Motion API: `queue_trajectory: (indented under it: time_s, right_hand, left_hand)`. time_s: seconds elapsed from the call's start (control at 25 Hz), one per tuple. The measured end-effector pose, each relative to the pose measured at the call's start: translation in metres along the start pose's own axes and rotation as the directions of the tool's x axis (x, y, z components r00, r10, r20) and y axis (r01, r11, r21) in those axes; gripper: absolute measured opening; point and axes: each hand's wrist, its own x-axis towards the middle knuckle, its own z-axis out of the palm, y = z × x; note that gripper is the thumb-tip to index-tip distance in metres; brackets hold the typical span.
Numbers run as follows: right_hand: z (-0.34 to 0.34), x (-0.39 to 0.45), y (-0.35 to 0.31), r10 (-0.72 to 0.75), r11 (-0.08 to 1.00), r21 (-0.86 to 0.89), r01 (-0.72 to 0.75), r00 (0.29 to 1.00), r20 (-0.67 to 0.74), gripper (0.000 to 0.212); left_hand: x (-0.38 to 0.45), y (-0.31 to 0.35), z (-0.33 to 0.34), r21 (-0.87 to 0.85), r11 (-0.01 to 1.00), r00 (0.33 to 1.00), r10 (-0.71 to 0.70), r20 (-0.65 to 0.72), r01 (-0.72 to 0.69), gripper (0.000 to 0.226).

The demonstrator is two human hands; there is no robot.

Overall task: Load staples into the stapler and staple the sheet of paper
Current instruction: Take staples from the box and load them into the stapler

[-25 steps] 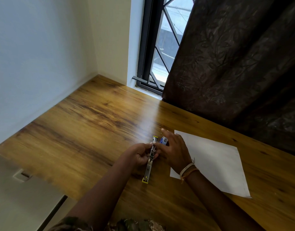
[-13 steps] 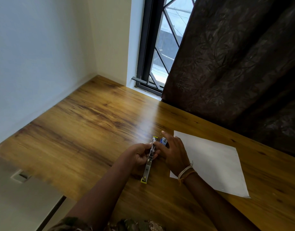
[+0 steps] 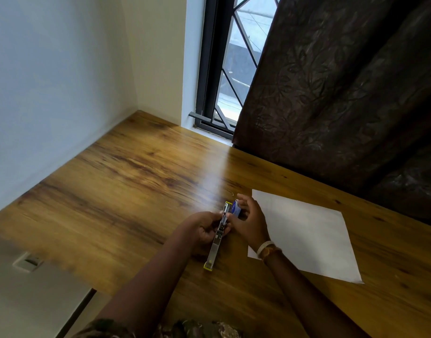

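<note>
A yellow and metal stapler (image 3: pixel 215 242) lies opened out flat on the wooden table (image 3: pixel 117 191), its long metal channel facing up. My left hand (image 3: pixel 201 228) grips its middle from the left. My right hand (image 3: pixel 250 222) is at the stapler's far end, fingertips pinched at the channel, with a small blue staple box (image 3: pixel 235 209) tucked under its fingers. A white sheet of paper (image 3: pixel 304 232) lies just to the right, its near-left corner under my right wrist. Any staples in my fingers are too small to make out.
A dark patterned curtain (image 3: pixel 343 81) hangs along the table's far right edge. A barred window (image 3: pixel 231 69) is at the back. White walls close off the left. A tiny loose staple (image 3: pixel 232 192) lies beyond the stapler. The table's left edge drops to the floor.
Both hands stay on the stapler; my right fingers have shifted slightly at its far end. The view has drifted a little.
</note>
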Motion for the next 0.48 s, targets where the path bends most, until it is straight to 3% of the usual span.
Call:
queue_trajectory:
  time_s: [0.08, 0.2, 0.32, 0.48]
  right_hand:
    - [-0.001, 0.008, -0.006, 0.209, 0.961, 0.169, -0.221, 0.974, 0.083, 0.065]
    - [-0.003, 0.016, -0.017, 0.371, 0.767, 0.456, -0.451, 0.892, 0.259, 0.067]
    - [-0.004, 0.020, -0.024, 0.420, 0.687, 0.515, -0.513, 0.858, 0.294, 0.065]
    - [0.000, 0.019, -0.019, 0.409, 0.754, 0.450, -0.478, 0.878, 0.249, 0.055]
  left_hand:
    - [-0.002, -0.002, 0.002, 0.030, 1.000, 1.000, -0.004, 0.014, 0.004, 0.021]
    - [-0.004, -0.005, 0.007, 0.098, 0.995, 0.999, 0.016, 0.037, -0.019, 0.021]
    - [-0.004, -0.006, 0.008, 0.120, 0.992, 0.999, 0.035, 0.030, -0.039, 0.022]
    - [-0.007, -0.005, 0.008, 0.142, 0.988, 0.998, 0.058, 0.014, -0.060, 0.021]
